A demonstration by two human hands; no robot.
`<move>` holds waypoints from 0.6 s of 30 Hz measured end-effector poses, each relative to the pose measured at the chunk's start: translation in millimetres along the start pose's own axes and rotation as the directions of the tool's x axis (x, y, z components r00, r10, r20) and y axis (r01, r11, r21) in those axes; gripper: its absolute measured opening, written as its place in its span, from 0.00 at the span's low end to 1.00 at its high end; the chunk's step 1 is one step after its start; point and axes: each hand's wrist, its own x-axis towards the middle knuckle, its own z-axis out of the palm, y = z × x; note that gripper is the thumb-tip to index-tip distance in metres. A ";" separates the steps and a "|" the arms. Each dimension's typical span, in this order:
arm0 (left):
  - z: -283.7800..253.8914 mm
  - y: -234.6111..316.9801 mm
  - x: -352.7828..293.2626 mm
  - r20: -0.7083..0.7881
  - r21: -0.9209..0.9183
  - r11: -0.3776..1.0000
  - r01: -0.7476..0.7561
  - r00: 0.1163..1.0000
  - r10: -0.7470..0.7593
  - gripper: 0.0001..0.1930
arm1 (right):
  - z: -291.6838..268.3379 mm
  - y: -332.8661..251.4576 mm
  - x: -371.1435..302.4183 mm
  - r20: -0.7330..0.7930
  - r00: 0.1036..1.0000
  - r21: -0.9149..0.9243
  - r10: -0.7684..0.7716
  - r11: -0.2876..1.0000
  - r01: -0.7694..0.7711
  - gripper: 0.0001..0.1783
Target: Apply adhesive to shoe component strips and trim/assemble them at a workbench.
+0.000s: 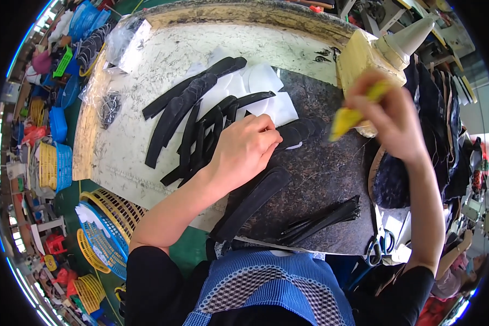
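Clamped between the fingers and thumb of the right hand (383,111) is a yellow tool (346,120), its tapered end aimed left and near, above the dark slab (331,174). Hand and tool are both blurred, so I cannot make out the tip. On the left hand (247,144), I see thumb and fingers drawn together at the left end of the black stack (304,131); whether they pinch it or only press on it, I cannot tell.

That stack lies on the far part of the slab, running right from the fingertips. It looks dark and matte, its pieces overlapping like shingles, with rounded edges showing one behind another. A white sliver shows along its near edge.

Left and far of the left hand, I have white sheets (263,79) and a loose heap of black strips (193,142). Nearer lies a curved black piece (255,204), smooth and broad, and to its right a bundle (323,220) of thin, shinier strips. Scissors (376,251) rest at the slab's near right corner.
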 end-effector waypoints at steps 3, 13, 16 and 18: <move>1.3 -0.3 2.4 0.006 0.021 1.000 -0.007 1.000 0.007 0.03 | 35.8 -1.2 28.5 0.215 0.965 -0.119 -0.149 0.977 0.177 0.05; -0.9 0.3 4.8 0.048 -0.048 0.996 0.080 0.996 -0.077 0.07 | 56.4 14.7 58.5 0.397 0.876 -0.181 -0.273 0.913 0.367 0.07; -2.8 1.7 9.3 0.091 -0.059 0.989 0.136 0.987 -0.130 0.09 | 33.3 23.3 57.8 0.352 0.923 -0.352 -0.158 0.891 0.287 0.07; -4.1 1.5 10.9 0.117 -0.052 0.982 0.182 0.977 -0.175 0.10 | 23.2 30.9 54.2 0.324 0.934 -0.416 -0.152 0.864 0.285 0.06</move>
